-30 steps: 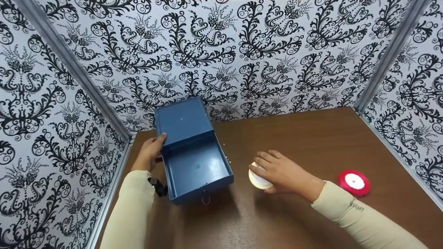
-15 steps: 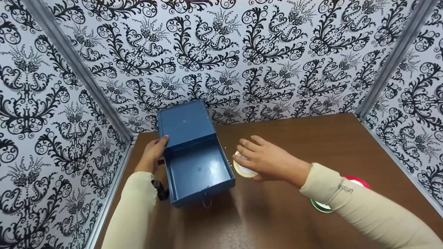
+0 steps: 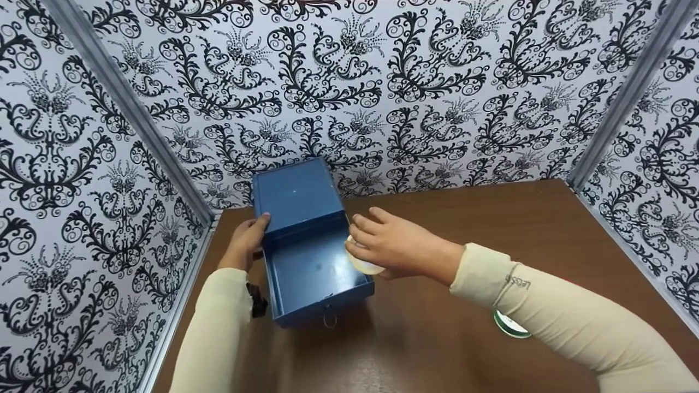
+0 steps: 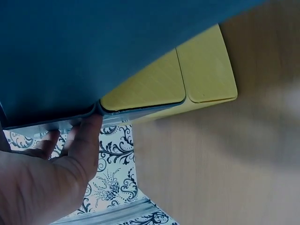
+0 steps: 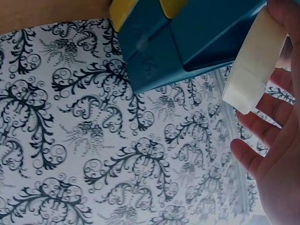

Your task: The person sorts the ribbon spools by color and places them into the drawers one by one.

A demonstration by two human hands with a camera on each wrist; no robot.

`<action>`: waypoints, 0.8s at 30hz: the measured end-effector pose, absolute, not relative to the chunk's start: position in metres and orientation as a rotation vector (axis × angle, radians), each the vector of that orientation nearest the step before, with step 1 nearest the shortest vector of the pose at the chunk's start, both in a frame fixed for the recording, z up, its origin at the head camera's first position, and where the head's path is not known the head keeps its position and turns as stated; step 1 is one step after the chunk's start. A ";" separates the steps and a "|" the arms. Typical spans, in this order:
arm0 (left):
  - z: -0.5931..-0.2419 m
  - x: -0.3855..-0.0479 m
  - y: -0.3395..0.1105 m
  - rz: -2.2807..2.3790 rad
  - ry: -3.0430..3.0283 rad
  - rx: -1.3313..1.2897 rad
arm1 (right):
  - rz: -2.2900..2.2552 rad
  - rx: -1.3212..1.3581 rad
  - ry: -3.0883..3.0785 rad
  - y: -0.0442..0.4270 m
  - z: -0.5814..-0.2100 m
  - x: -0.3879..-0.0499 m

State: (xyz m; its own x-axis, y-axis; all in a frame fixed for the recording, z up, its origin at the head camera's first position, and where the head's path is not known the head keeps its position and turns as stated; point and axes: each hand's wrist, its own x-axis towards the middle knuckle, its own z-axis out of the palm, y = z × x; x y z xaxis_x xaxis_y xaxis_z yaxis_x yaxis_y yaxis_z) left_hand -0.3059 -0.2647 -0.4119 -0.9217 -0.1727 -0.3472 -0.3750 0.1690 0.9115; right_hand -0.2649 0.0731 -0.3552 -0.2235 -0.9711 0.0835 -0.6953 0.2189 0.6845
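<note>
My left hand (image 3: 246, 240) holds the left side of a blue drawer unit (image 3: 297, 191), thumb near its top edge. The unit's top drawer (image 3: 306, 267) is pulled out toward me, and its visible inside is bare. In the left wrist view, the left fingers touch the edge of the blue drawer. With my right hand (image 3: 398, 243) I grip a cream ribbon roll (image 3: 365, 267) at the drawer's right rim, partly over the opening. The right wrist view shows the ribbon roll (image 5: 255, 61) on its edge between thumb and fingers.
Yellow drawers (image 4: 145, 84) sit below the blue one. A green-rimmed spool (image 3: 510, 326) lies on the brown table (image 3: 437, 338), partly under my right sleeve. Patterned walls (image 3: 355, 82) enclose the table at the back and sides.
My right hand has carried the cream ribbon roll leftward from the table to the drawer's rim. My right sleeve now covers nearly all of the red spool. The left hand keeps its hold.
</note>
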 end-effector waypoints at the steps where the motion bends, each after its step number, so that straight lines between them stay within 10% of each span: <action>1: -0.412 -0.306 -0.264 1.847 2.274 -0.538 | -0.724 1.540 -1.989 0.070 -0.354 -0.265; 24: -0.417 -0.305 -0.268 1.852 2.248 -0.542 | -0.726 1.584 -2.009 0.000 -0.376 -0.290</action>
State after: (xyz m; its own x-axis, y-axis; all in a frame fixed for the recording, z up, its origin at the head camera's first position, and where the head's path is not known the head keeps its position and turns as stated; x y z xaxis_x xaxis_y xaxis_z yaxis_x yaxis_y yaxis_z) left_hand -0.3047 -0.2683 -0.4166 -0.9177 -0.1644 -0.3617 -0.3865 0.1582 0.9086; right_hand -0.2905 -0.0003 -0.3758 -0.2168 -0.9752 0.0439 -0.7220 0.1904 0.6652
